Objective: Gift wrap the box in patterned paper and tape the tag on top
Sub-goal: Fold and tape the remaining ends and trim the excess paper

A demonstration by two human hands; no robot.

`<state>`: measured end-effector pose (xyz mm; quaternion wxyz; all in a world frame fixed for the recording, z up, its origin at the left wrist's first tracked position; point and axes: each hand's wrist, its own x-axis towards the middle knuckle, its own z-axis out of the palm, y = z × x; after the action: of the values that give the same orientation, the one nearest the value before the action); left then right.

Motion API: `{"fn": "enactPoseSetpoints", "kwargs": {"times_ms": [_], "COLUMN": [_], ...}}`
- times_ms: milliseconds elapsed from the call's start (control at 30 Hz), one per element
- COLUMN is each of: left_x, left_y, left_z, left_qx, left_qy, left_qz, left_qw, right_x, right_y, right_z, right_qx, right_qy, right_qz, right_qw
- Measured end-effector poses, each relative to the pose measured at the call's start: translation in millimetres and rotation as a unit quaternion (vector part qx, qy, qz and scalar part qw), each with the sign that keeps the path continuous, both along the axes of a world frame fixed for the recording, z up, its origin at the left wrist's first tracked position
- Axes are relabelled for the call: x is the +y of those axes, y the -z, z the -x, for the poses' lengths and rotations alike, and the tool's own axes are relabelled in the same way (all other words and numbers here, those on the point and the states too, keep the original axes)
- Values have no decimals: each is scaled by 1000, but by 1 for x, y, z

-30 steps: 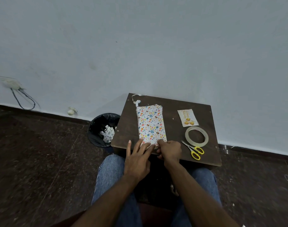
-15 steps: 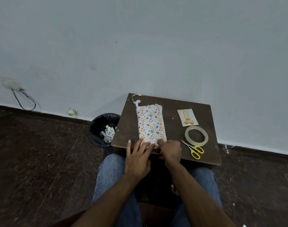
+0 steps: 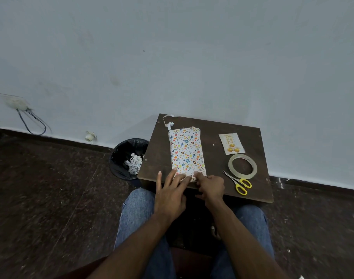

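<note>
A box wrapped in white paper with coloured egg patterns (image 3: 186,151) lies lengthwise on a small dark wooden table (image 3: 216,164). My left hand (image 3: 170,193) lies flat with straight fingers pressing the paper at the box's near end. My right hand (image 3: 210,186) has curled fingers and presses the near right corner of the paper with its fingertips. A cream gift tag with yellow ornaments (image 3: 231,143) lies to the right of the box, apart from it. A roll of clear tape (image 3: 242,166) sits just below the tag.
Yellow-handled scissors (image 3: 239,183) lie near the table's front right. A paper strip (image 3: 168,121) curls at the table's back left corner. A black bin with paper scraps (image 3: 127,158) stands on the floor left of the table. The wall is right behind.
Both hands stay at the box's near end; the fingers have shifted only slightly on the paper fold.
</note>
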<state>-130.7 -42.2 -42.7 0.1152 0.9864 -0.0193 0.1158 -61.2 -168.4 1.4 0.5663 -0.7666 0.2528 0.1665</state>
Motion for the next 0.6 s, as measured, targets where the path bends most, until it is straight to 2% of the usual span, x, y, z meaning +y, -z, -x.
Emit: {"fn": "enactPoseSetpoints", "kwargs": {"times_ms": [100,233,433,600], "left_x": [0,-1,1,2], "left_y": [-1,-2,-4,-4], "left_z": [0,0,0,0], "left_qx": [-2,-6,-3,1], "left_qy": [-2,-2,1,2], "left_qz": [3,5,5,9], "left_qw": [1000,1000,1000,1000], "right_x": [-5,-14,-21,-28], "right_y": [3,9,22,24], "right_z": [2,6,7,2], "right_qx": [-2,-26,-81,-104], "right_qy": [-10,-49,-123,-175], "right_qz": [-30,-13,155,200], "right_qw": [999,998,977,958]}}
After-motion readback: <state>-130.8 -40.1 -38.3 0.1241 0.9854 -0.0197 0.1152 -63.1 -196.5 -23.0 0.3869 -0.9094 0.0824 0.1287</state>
